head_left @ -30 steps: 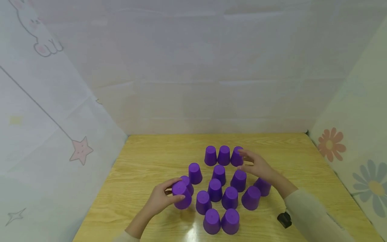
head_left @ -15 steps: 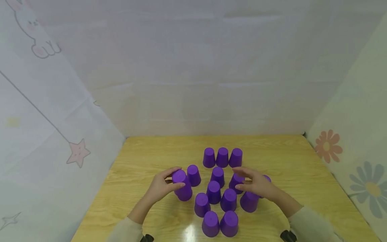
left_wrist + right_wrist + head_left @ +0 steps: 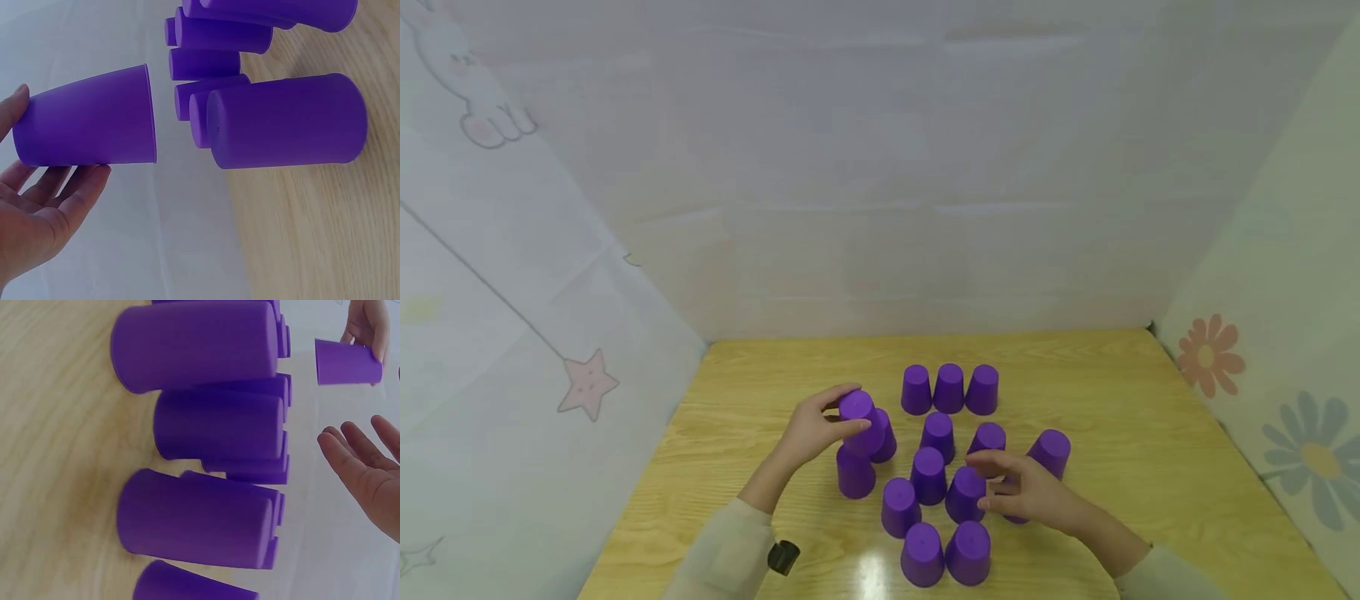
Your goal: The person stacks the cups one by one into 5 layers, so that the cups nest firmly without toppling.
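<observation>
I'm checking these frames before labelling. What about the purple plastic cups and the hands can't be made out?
- Head view: right hand covers a purple plastic cup; grip unclear.
- Left wrist view: left hand is cut by the edge.
- Right wrist view: bottom cup is cut off.

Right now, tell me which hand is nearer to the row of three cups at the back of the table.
Left. The left hand holds a lifted cup just to the left of and below the back row of three cups. The right hand hovers lower down, over the front cups.

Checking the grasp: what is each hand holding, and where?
The left hand grips a purple cup by its side wall, lifted off the table; the right hand holds nothing.
</observation>
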Demonstrator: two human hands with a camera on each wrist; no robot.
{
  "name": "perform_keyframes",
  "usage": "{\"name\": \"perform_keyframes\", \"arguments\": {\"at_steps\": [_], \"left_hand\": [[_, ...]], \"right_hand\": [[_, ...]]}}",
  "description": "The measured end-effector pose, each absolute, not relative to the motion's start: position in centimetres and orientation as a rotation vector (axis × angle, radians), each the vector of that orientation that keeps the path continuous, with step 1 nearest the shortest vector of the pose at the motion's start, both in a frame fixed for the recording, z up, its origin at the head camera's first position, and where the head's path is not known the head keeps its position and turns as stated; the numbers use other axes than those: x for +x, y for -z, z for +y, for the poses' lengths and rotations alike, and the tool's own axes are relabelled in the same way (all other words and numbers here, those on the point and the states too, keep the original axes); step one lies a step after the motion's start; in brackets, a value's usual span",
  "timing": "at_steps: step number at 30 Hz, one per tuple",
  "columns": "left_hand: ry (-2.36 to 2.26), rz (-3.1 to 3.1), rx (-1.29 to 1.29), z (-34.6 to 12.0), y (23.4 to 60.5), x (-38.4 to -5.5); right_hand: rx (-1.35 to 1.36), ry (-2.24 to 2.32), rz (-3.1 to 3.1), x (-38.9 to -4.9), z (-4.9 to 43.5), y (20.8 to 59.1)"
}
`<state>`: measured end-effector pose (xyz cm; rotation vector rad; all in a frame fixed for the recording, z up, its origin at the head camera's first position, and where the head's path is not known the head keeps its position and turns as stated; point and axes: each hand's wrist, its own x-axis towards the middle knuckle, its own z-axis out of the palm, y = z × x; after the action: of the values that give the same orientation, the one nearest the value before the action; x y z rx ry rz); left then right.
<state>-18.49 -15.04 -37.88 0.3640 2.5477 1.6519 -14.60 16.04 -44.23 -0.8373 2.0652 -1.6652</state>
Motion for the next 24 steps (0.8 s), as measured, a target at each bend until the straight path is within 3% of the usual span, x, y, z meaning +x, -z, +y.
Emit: {"name": "perform_keyframes", "arguments": {"at_steps": [9, 16, 24], "left_hand": [[-1.602, 2.616, 0.321, -14.4, 38.0, -20.9], [-1.602, 2.592, 0.286, -14.7, 41.2, -24.9], [-1.593, 2.615, 0.262, -14.5, 41.8, -27.0]], "right_hand": [[-0.915, 1.600, 2.127, -12.8, 15.3, 45.6], [-0.907, 1.577, 2.228, -12.2, 15.0, 47.2], [-0.919, 1.587, 2.221, -11.6, 14.6, 48.7]]}}
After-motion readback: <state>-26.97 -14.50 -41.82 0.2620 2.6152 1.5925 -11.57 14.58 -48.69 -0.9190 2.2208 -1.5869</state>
